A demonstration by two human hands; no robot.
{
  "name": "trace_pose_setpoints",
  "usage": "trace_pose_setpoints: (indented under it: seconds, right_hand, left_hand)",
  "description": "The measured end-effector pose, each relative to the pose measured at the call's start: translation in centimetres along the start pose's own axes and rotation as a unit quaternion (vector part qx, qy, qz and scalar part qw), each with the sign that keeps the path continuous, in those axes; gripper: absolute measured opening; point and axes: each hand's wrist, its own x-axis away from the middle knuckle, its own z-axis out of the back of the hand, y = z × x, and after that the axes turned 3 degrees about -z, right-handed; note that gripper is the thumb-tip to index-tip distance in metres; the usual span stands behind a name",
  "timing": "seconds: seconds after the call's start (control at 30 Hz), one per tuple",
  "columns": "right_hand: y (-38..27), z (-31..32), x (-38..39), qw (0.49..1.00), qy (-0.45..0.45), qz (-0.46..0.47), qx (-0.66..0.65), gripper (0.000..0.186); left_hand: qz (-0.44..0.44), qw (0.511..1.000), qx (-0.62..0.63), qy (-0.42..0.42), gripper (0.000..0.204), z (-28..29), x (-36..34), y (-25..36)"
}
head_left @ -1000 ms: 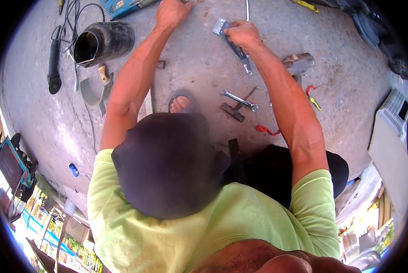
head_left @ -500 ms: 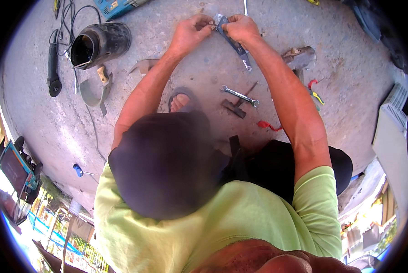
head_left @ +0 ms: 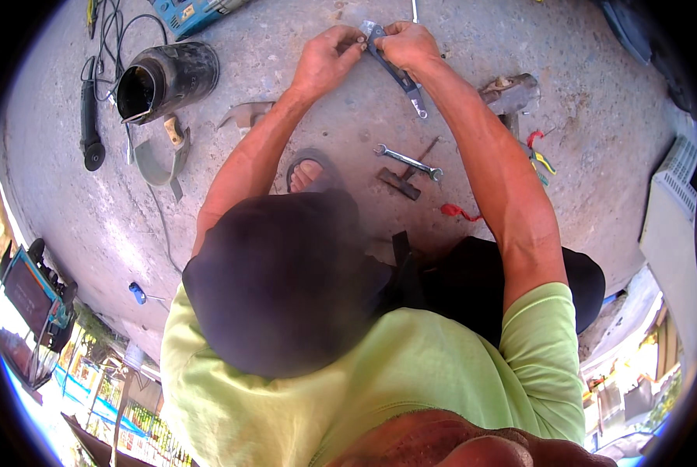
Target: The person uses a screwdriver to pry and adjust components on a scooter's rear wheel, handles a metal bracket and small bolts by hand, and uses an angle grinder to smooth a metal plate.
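Observation:
My right hand (head_left: 408,47) grips a flat dark metal bar (head_left: 397,71) with a pale upper end and a silver ring at its lower end. My left hand (head_left: 329,61), fingers closed, pinches a small round metal piece (head_left: 362,42), perhaps a nut or bolt, against the bar's upper part. A thin light rod (head_left: 415,11) lies just beyond my right hand. Between my forearms a silver double-ended wrench (head_left: 407,160) lies across a dark hammer-like tool (head_left: 397,184) on the concrete floor (head_left: 216,132).
Around me lie a dark metal canister (head_left: 179,78), angle grinder (head_left: 92,140), blue power tool (head_left: 189,14), curved metal piece (head_left: 158,167), red-and-yellow pliers (head_left: 543,162), red strap (head_left: 461,212) and rusty part (head_left: 512,92). A pale vented housing (head_left: 675,187) stands at right; my sandalled foot (head_left: 308,175) is below.
My left hand moved right from beside the blue tool to meet the bar, now pinching the small piece. My right hand shifted slightly left and up with the bar.

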Motion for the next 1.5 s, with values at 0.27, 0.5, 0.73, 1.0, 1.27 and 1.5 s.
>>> trace_pose_setpoints:
  seconds: [0.27, 0.5, 0.73, 1.0, 1.27, 1.5]
  right_hand:
    - [0.6, -0.6, -0.6, 0.999, 0.034, 0.03, 0.0, 0.027]
    - [0.4, -0.4, -0.6, 0.999, 0.034, 0.03, 0.012, 0.028]
    - [-0.7, 0.3, 0.3, 0.999, -0.005, 0.006, 0.033, 0.037]
    - [-0.9, 0.5, 1.8, 0.997, 0.049, 0.041, 0.045, 0.041]
    - [-1.2, 0.7, 3.4, 0.993, 0.066, 0.036, 0.088, 0.049]
    - [-0.5, 0.4, 4.4, 0.986, 0.112, 0.08, 0.094, 0.045]
  left_hand:
    - [-0.023, 0.999, -0.04, 0.002, 0.025, -0.2, 0.1, 0.1]
    - [-0.11, 0.987, -0.113, -0.016, 0.024, -0.7, -0.2, -0.7]
    - [-0.112, 0.988, -0.111, -0.007, 0.025, -0.8, -0.2, -1.1]
    - [-0.097, 0.99, -0.103, -0.009, 0.025, -0.8, -0.2, -1.1]
    - [-0.12, 0.987, -0.107, -0.002, 0.023, -0.7, -0.2, -0.9]
    - [-0.116, 0.988, -0.104, -0.004, 0.023, -0.8, -0.3, -1.0]
